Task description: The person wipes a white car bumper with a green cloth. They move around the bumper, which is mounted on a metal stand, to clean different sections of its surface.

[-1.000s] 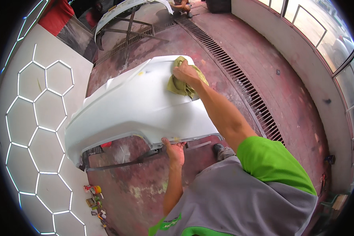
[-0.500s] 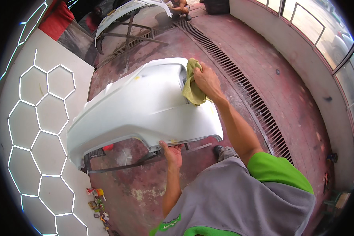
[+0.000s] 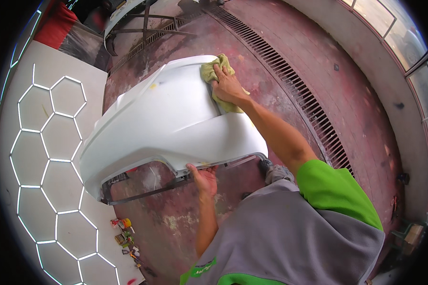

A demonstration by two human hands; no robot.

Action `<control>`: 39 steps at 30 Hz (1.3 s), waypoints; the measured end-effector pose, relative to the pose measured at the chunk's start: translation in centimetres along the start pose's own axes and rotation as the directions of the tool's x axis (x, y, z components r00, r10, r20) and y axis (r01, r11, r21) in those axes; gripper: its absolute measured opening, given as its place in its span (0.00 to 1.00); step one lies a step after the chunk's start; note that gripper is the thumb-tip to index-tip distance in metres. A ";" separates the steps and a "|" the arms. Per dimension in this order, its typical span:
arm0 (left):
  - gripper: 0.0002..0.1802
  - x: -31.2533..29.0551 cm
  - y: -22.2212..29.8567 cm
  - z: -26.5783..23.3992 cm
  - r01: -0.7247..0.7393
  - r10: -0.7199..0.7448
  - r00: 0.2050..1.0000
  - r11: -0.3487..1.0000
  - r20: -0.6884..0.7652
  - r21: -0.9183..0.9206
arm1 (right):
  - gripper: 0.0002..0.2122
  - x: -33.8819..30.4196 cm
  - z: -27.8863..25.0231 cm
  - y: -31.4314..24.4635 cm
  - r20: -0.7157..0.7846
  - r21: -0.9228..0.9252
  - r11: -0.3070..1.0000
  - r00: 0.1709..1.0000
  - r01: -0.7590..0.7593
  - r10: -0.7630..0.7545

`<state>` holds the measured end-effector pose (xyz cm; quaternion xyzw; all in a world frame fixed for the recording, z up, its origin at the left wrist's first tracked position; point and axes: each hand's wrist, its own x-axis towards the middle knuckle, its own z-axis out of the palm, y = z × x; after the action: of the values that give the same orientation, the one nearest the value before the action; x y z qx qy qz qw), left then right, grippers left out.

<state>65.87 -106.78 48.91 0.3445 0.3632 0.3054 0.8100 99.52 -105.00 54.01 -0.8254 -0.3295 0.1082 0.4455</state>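
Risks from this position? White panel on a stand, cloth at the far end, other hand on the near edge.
1. The white body panel seems steadied only by the left hand at its lower edge; a hard push could tip it on the metal stand.
2. The right hand presses the yellow cloth near the panel's far end; it may slide off.

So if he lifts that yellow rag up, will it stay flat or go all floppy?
Probably floppy: the yellow rag already bunches in folds under the right hand and drapes over the white bumper. It looks light, thin cloth, so it would likely hang limp.
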 end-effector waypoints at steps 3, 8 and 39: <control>0.46 0.2 -0.3 -0.4 0.004 -0.004 0.999 1.000 -0.036 -0.001 | 0.32 -5.3 -1.3 -0.4 0.010 -0.004 1.000 1.000 0.005 -0.005; 0.46 -0.3 -0.3 -1.1 -0.010 0.010 0.999 1.000 -0.049 0.005 | 0.30 -16.7 -1.7 -1.5 0.032 -0.067 0.992 0.994 0.103 -0.101; 0.47 -0.2 -0.1 0.6 -0.010 0.019 0.985 0.998 -0.170 0.055 | 0.31 6.9 5.4 -8.8 -0.133 -0.170 0.924 0.921 0.343 -0.367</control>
<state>66.21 -107.21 49.21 0.3413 0.4368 0.3297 0.7642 98.27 -93.56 58.75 -0.7877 -0.4434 -0.0663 0.4224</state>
